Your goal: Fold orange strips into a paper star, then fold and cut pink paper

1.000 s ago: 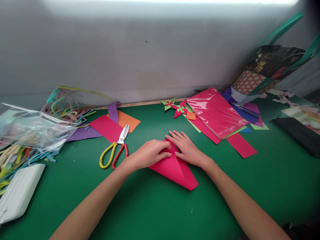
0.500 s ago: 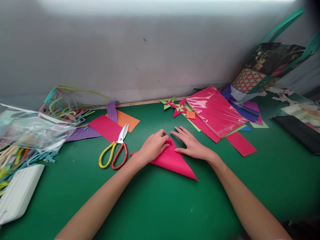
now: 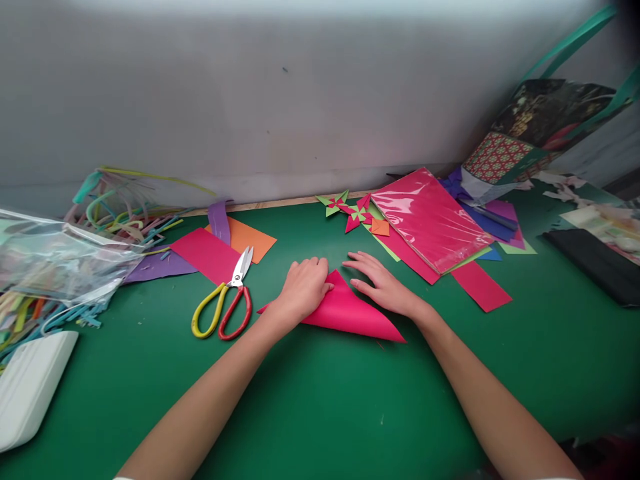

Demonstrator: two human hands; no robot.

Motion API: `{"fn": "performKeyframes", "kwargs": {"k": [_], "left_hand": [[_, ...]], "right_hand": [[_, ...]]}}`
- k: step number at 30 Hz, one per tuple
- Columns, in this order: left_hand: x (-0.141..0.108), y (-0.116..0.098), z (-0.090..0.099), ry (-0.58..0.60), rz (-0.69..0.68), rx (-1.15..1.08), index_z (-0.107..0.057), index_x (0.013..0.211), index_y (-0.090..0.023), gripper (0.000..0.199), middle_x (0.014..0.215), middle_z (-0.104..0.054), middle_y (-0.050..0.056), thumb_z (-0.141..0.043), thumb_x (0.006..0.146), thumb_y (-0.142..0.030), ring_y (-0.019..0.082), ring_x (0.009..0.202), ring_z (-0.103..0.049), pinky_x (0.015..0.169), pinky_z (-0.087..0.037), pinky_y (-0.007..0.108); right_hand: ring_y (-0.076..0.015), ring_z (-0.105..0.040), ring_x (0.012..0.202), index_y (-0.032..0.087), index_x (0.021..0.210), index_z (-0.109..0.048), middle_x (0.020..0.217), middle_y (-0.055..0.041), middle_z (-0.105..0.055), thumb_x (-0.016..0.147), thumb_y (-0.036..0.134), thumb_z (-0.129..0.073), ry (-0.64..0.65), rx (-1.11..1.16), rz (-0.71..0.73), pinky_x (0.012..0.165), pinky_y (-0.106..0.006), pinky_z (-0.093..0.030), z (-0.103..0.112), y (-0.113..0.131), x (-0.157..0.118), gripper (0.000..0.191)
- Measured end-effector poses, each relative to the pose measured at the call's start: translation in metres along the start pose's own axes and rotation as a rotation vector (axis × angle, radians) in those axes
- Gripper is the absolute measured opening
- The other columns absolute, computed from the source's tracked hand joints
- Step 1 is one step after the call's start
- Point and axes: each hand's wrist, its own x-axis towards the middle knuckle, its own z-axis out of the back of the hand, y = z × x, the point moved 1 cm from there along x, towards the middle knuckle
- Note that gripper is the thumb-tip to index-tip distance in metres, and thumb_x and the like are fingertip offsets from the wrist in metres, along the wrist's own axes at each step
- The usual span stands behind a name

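A pink sheet of paper [image 3: 353, 309], doubled over into a triangle with a rounded lower fold, lies on the green tabletop. My left hand [image 3: 306, 288] is closed at its upper left side, fingers curled and pressed onto the paper. What the fingertips pinch underneath is hidden. Just off the paper's right edge, my right hand [image 3: 383, 283] is open with its fingers apart, holding nothing. Scissors [image 3: 239, 283] with one yellow and one red handle lie to the left of my left hand, blades slightly apart.
Pink-and-green folded paper stars [image 3: 357, 213] and a wrapped pack of pink paper [image 3: 430, 220] lie at the back. Orange paper [image 3: 257, 237] and a pink strip [image 3: 205, 255] are behind the scissors. A clear plastic bag [image 3: 60, 257] sits left, a patterned bag [image 3: 505, 157] right.
The pink paper has turned a little, its right tip swinging up and outward. My left hand has curled further over the paper. My right hand stays open beside it.
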Motion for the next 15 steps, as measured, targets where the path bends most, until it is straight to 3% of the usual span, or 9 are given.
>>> {"fn": "performKeyframes", "kwargs": {"k": [4, 7, 9, 11, 15], "left_hand": [[0.002, 0.006, -0.004, -0.025, -0.039, -0.11, -0.057, 0.095, -0.02, 0.009, 0.109, -0.064, 0.01, -0.063, 0.093, -0.027, 0.029, 0.1, -0.061, 0.08, -0.043, 0.037], [0.002, 0.011, -0.006, -0.023, -0.099, -0.311, -0.054, 0.09, -0.022, 0.006, 0.096, -0.065, 0.004, -0.06, 0.093, -0.024, 0.024, 0.09, -0.06, 0.075, -0.042, 0.033], [0.0, 0.012, -0.005, -0.009, -0.135, -0.487, -0.055, 0.093, -0.023, 0.003, 0.091, -0.065, 0.001, -0.058, 0.093, -0.024, 0.021, 0.084, -0.06, 0.072, -0.042, 0.031], [-0.004, 0.011, -0.001, 0.005, -0.167, -0.636, -0.058, 0.099, -0.024, 0.006, 0.093, -0.067, 0.0, -0.058, 0.093, -0.026, 0.019, 0.084, -0.061, 0.072, -0.043, 0.03], [-0.014, 0.003, 0.009, 0.02, -0.206, -0.751, -0.063, 0.1, -0.023, 0.011, 0.099, -0.07, 0.0, -0.056, 0.095, -0.03, 0.018, 0.088, -0.062, 0.075, -0.045, 0.029]], "right_hand": [[-0.0296, -0.034, 0.154, 0.028, 0.143, -0.06, 0.16, -0.0079, -0.049, 0.103, 0.041, -0.051, -0.042, 0.023, 0.01, 0.126, -0.053, -0.029, 0.001, 0.0, 0.002, 0.043], [-0.0281, -0.049, 0.143, 0.028, 0.137, -0.065, 0.147, -0.0077, -0.062, 0.103, 0.038, -0.051, -0.123, 0.095, 0.008, 0.122, -0.05, -0.036, 0.005, 0.006, 0.003, 0.038], [-0.0277, -0.06, 0.13, 0.028, 0.131, -0.068, 0.136, -0.0074, -0.069, 0.102, 0.039, -0.052, -0.142, 0.169, -0.034, 0.114, -0.047, -0.045, 0.009, 0.013, 0.003, 0.035], [-0.0272, -0.068, 0.114, 0.026, 0.124, -0.071, 0.125, -0.0073, -0.074, 0.101, 0.04, -0.054, -0.066, 0.254, -0.09, 0.1, -0.042, -0.053, 0.011, 0.022, 0.002, 0.032], [-0.0212, -0.067, 0.086, 0.022, 0.103, -0.076, 0.101, -0.0038, -0.077, 0.098, 0.037, -0.058, 0.005, 0.291, -0.112, 0.077, -0.032, -0.051, 0.011, 0.037, -0.001, 0.023]]}}
